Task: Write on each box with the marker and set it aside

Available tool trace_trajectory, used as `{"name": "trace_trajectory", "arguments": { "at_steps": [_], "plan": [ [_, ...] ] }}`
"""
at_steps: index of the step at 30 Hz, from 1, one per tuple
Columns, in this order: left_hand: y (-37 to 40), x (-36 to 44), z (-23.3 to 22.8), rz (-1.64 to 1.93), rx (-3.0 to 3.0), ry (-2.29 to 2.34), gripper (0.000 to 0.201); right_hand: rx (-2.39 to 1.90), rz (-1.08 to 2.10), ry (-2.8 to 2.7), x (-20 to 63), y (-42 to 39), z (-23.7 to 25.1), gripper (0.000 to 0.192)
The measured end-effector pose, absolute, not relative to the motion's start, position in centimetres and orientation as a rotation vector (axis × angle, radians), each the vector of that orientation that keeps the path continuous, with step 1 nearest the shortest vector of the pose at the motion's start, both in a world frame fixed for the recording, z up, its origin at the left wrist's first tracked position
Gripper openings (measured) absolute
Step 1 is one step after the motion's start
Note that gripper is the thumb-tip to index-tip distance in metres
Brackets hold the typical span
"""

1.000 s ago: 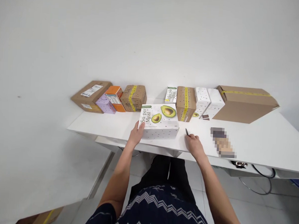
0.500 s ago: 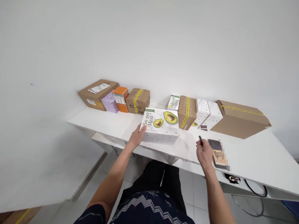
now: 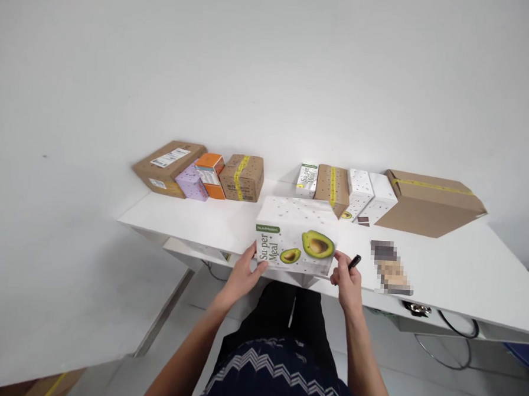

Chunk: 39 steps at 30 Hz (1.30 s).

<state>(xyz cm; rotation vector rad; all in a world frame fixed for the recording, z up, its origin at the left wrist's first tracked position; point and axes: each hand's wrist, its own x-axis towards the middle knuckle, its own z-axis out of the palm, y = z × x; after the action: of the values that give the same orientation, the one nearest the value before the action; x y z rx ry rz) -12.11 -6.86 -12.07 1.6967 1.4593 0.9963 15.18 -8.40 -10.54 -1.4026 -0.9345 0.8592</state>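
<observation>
A white "Su-per Meal" box (image 3: 295, 247) with avocado pictures is tilted at the table's front edge, its printed face turned toward me. My left hand (image 3: 243, 273) grips its lower left corner, thumb on the front face. At the box's right side is my right hand (image 3: 347, 280), its fingers touching the edge near the larger avocado. A black pen (image 3: 354, 262) is held in that same hand, sticking up past the fingers. Whether the box's lower edge rests on the table I cannot tell.
Along the wall on the white table (image 3: 192, 224) stand a taped brown carton (image 3: 242, 179), an orange box (image 3: 210, 168), a purple box (image 3: 192, 181), a small Su-per Meal box (image 3: 307, 179) and a large carton (image 3: 432, 204). A phone (image 3: 391, 268) lies at right.
The box has tipped toward me, its printed face now facing me instead of up. My right hand has moved left with the pen and now touches the box.
</observation>
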Motion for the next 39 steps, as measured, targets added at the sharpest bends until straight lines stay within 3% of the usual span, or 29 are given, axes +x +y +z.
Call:
{"name": "trace_trajectory", "arguments": {
  "at_steps": [5, 9, 12, 18, 25, 33, 36, 39],
  "plan": [
    [-5.1, -10.3, -13.1, 1.033, 1.544, 1.405, 0.049, -1.378, 0.953, -0.74, 16.9, -9.4, -11.2, 0.052],
    [-3.6, -9.9, -10.5, 1.14, 1.235, 1.379, 0.063, -1.372, 0.877, -0.728, 17.8, -9.1, -9.1, 0.055],
    [-2.5, -9.5, -7.9, 1.128, 1.389, 1.419, 0.068, -1.485, 0.787, -0.857, 17.6, -8.4, -7.2, 0.058],
    [-2.5, -9.0, -5.5, 1.068, 1.722, 1.307, 0.058, -1.591, 0.709, -0.974, 16.6, -8.8, -5.5, 0.051],
    [-4.3, -9.0, -8.8, 1.114, 1.598, 1.183, 0.068, -1.475, 0.771, -0.928, 16.8, -9.9, -8.1, 0.044],
    [-5.3, -8.7, -12.5, 1.122, 1.458, 1.2, 0.046, -1.386, 0.953, -0.651, 17.1, -10.7, -13.6, 0.034],
    [-4.8, -9.0, -12.1, 1.13, 1.285, 1.268, 0.041, -1.318, 0.976, -0.54, 17.6, -10.8, -13.4, 0.032],
    [-4.1, -9.0, -11.3, 1.163, 1.153, 1.313, 0.05, -1.291, 0.948, -0.517, 17.8, -10.7, -11.8, 0.034]
  ]
}}
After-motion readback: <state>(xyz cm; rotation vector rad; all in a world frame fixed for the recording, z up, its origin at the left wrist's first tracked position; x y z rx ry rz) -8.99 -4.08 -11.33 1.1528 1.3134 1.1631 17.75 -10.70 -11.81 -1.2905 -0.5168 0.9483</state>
